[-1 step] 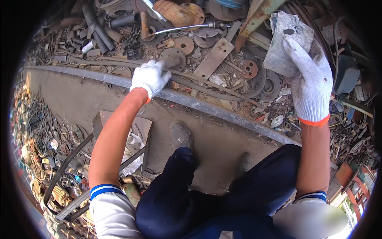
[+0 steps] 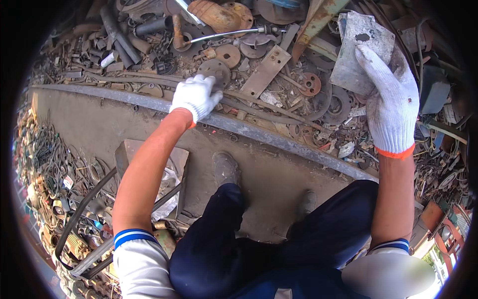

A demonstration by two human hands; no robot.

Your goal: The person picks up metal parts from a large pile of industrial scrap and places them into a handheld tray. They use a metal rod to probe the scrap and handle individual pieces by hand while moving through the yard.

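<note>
Grey metal plate (image 2: 359, 52) gripped in right hand (image 2: 392, 107).

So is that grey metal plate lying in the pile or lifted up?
Lifted up. The right hand grips the grey metal plate above the scrap pile.

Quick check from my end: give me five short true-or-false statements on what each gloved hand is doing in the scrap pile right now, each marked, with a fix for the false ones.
1. The right hand holds a flat grey metal plate. True.
2. The left hand is raised clear of the pile. False: it is down among the scrap, at a round rusty disc.
3. Both hands wear white gloves. True.
4. The plate lies flat on the ground. False: it is lifted above the pile in the right hand.
5. A long curved metal strip separates the pile from bare ground by the shoes. True.
</note>
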